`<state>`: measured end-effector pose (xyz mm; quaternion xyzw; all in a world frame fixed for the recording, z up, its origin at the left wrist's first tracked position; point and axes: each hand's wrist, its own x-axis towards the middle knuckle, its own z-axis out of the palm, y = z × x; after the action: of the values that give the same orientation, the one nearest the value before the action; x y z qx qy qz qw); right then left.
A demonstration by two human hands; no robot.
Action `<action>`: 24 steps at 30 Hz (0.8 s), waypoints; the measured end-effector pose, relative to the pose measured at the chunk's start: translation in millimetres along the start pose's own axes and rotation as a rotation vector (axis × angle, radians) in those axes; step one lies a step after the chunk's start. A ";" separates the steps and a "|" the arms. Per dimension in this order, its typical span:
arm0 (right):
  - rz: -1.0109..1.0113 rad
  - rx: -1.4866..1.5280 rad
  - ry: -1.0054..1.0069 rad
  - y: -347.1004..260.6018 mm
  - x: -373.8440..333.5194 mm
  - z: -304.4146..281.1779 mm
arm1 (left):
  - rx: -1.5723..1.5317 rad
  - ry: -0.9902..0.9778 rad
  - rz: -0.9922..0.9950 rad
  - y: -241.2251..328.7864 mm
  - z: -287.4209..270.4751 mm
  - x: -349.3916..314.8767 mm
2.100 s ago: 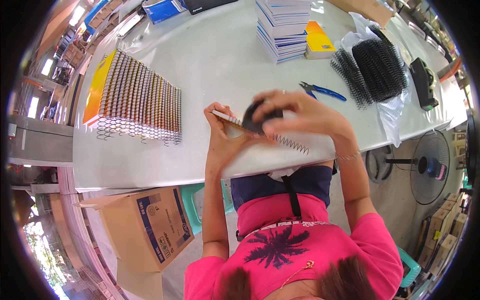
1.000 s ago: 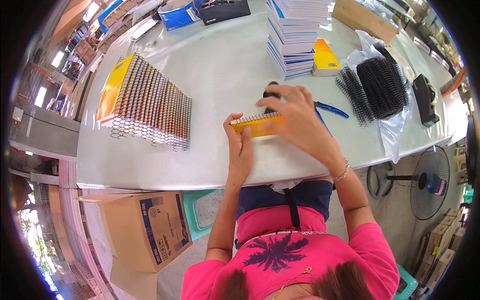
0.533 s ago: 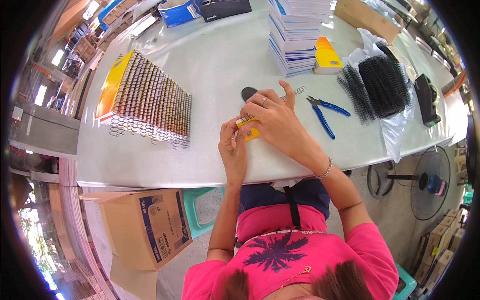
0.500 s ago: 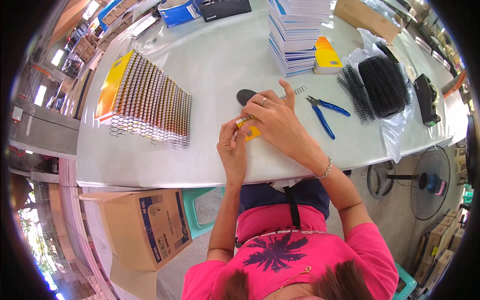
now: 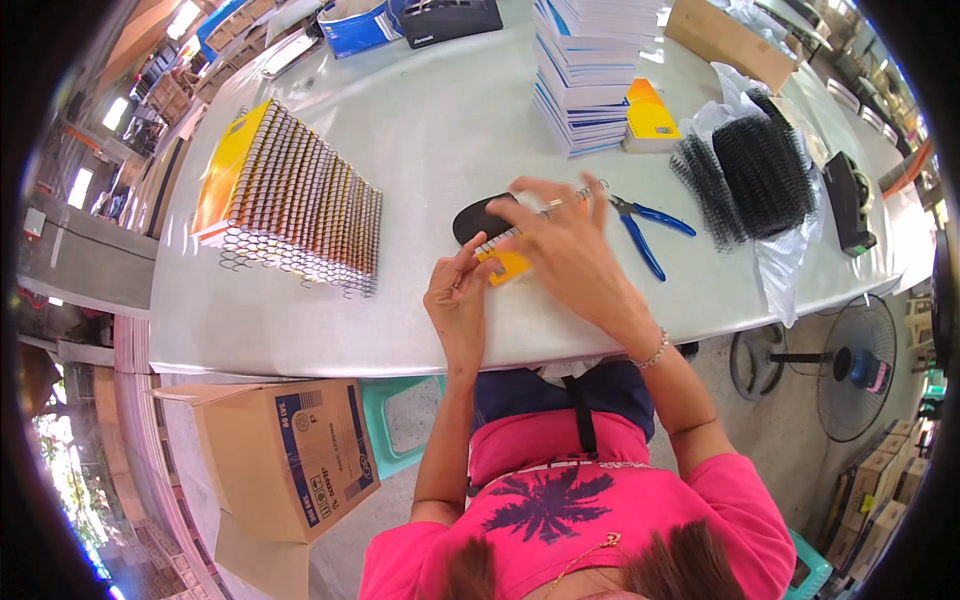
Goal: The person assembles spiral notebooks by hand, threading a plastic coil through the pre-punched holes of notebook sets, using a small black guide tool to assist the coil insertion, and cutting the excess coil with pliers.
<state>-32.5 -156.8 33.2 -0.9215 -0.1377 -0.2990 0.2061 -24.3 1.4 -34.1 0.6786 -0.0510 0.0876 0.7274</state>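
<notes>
A small yellow notebook (image 5: 508, 267) lies near the table's front edge, with a row of wire loops along its upper edge. My left hand (image 5: 458, 305) pinches its left end between thumb and fingers. Over its right part is my right hand (image 5: 580, 255), its fingers spread and blurred by motion; whether they touch the wire is hard to see. The loose end of a spiral wire coil (image 5: 597, 186) sticks out past my right fingers. Just beyond the notebook lies a black oval pad (image 5: 482, 216), and blue-handled cutting pliers (image 5: 648, 232) rest to the right.
Coil-bound yellow notebooks (image 5: 290, 200) stand in a block at left. A tall stack of booklets (image 5: 588, 85) rises at the back beside a yellow-orange book (image 5: 652, 120). Black coils (image 5: 765, 170) lie on plastic wrap at right. Below stand a cardboard box (image 5: 290, 450) and a fan (image 5: 858, 365).
My right hand has lifted and spread its fingers, shifting slightly right. More of the black pad and the notebook's wired edge now shows. My left hand keeps its pinch.
</notes>
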 end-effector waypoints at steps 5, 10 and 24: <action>0.437 -0.124 0.087 43.2 -34.7 -32.2 | -0.038 -0.093 0.027 7.9 5.2 -1.5; 0.526 -0.308 -0.010 82.4 -91.6 -19.3 | -0.015 -0.152 0.079 17.4 12.1 -1.8; 0.480 0.517 0.049 -18.3 -67.3 -37.0 | 0.206 -0.113 0.060 19.8 10.9 -1.8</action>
<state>-110.4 -166.6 25.0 -0.8374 0.0167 -0.2193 0.5004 -29.5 -8.2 -14.3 0.7517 -0.1029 0.0755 0.6470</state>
